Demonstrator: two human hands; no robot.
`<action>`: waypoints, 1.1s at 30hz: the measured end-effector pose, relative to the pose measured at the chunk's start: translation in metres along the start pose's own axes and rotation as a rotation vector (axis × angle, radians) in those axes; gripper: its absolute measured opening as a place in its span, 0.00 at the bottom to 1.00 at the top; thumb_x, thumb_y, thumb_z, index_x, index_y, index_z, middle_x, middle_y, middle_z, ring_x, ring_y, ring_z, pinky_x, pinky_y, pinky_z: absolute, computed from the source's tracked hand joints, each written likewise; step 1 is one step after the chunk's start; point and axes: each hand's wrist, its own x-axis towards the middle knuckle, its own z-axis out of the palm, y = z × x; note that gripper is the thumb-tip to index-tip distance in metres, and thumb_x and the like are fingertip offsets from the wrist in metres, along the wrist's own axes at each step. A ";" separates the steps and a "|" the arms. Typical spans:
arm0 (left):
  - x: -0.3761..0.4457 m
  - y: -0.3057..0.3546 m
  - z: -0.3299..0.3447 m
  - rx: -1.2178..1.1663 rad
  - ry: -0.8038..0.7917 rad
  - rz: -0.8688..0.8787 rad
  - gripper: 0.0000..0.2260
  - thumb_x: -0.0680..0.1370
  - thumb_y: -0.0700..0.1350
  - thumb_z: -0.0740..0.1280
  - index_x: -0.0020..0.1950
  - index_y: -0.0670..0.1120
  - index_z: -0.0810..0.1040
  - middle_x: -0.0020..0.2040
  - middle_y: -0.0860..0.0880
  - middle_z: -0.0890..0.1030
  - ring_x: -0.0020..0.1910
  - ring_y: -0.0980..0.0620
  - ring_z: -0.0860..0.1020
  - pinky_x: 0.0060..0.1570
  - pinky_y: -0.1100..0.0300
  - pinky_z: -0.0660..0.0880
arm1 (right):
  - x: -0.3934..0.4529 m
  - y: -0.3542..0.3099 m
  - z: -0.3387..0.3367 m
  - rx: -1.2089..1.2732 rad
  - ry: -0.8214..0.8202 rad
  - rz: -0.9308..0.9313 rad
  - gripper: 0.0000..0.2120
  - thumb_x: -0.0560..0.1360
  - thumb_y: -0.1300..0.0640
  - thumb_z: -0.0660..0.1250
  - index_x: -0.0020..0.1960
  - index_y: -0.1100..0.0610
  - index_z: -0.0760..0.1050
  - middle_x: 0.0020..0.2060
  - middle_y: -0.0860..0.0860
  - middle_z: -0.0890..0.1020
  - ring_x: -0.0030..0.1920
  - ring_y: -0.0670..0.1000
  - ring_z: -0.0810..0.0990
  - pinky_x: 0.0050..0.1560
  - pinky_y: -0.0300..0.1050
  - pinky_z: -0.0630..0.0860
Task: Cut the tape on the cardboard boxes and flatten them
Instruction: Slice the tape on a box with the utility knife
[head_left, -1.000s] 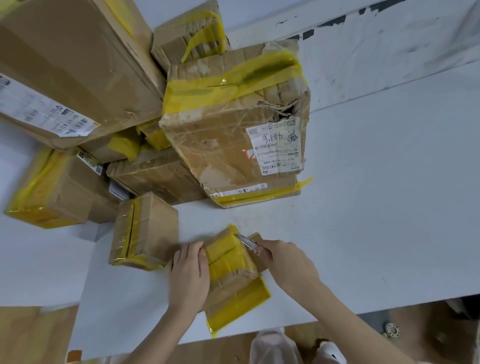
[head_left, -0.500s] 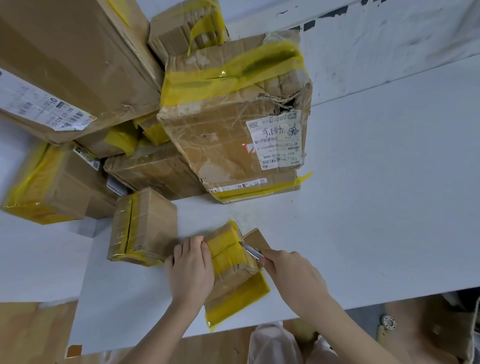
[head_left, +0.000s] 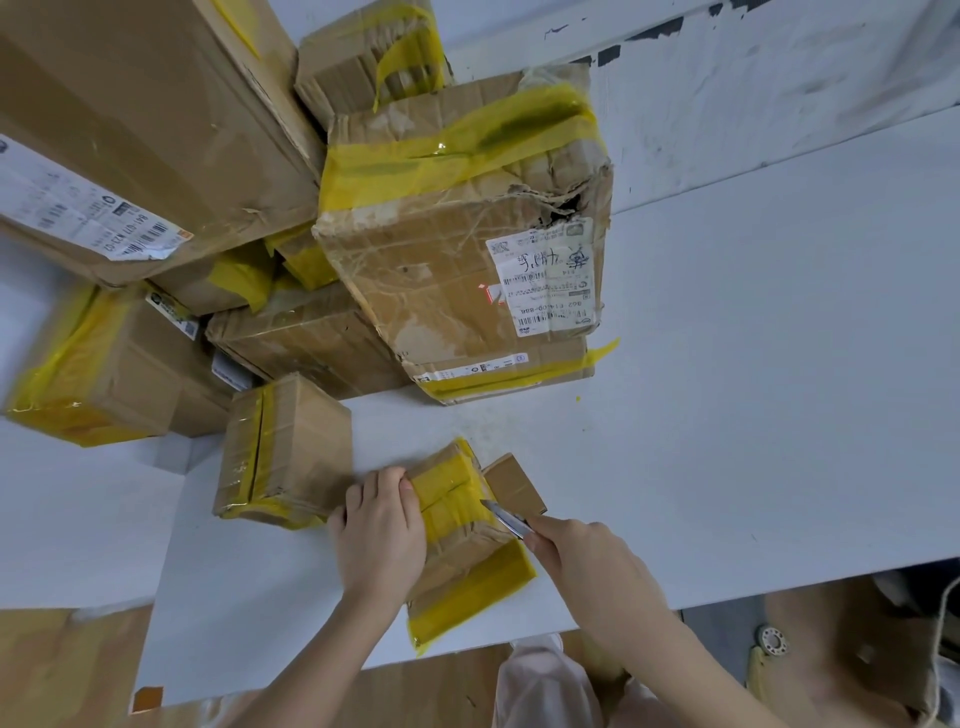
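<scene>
A small cardboard box (head_left: 462, 540) wrapped in yellow tape lies near the front edge of the white table (head_left: 727, 415). My left hand (head_left: 382, 530) presses on its left side, fingers curled over the far left edge. My right hand (head_left: 587, 556) grips a utility knife (head_left: 506, 519). The blade tip touches the yellow tape on the box's right side. One brown flap (head_left: 514, 483) sticks out at the box's far right corner.
Another small taped box (head_left: 285, 452) sits just left of my left hand. Behind it, several larger taped boxes are piled, the nearest big one (head_left: 462, 244) bearing a shipping label. Brown cardboard covers the floor (head_left: 62, 670) below the table edge.
The knife blade has slid along the tape toward me, and my right hand drew back with it. My left hand stayed on the box.
</scene>
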 end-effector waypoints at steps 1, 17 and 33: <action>0.000 0.000 0.000 -0.001 -0.004 -0.005 0.13 0.81 0.43 0.54 0.55 0.43 0.77 0.51 0.45 0.80 0.51 0.42 0.74 0.48 0.51 0.66 | -0.001 0.000 0.001 -0.017 0.001 0.005 0.12 0.82 0.45 0.47 0.45 0.49 0.62 0.31 0.47 0.65 0.28 0.46 0.62 0.26 0.37 0.59; 0.011 0.001 -0.025 -0.091 -0.373 -0.142 0.24 0.80 0.60 0.53 0.63 0.42 0.64 0.61 0.42 0.75 0.57 0.41 0.76 0.48 0.53 0.72 | -0.009 0.003 -0.015 0.578 0.059 -0.020 0.09 0.82 0.53 0.52 0.48 0.42 0.69 0.40 0.52 0.83 0.18 0.42 0.67 0.23 0.32 0.63; 0.015 -0.020 -0.028 0.015 -0.243 0.613 0.21 0.81 0.50 0.47 0.74 0.51 0.63 0.76 0.57 0.57 0.65 0.47 0.68 0.59 0.54 0.70 | 0.006 -0.017 -0.006 0.676 -0.061 -0.098 0.11 0.81 0.60 0.56 0.60 0.52 0.72 0.25 0.43 0.72 0.20 0.40 0.70 0.24 0.31 0.65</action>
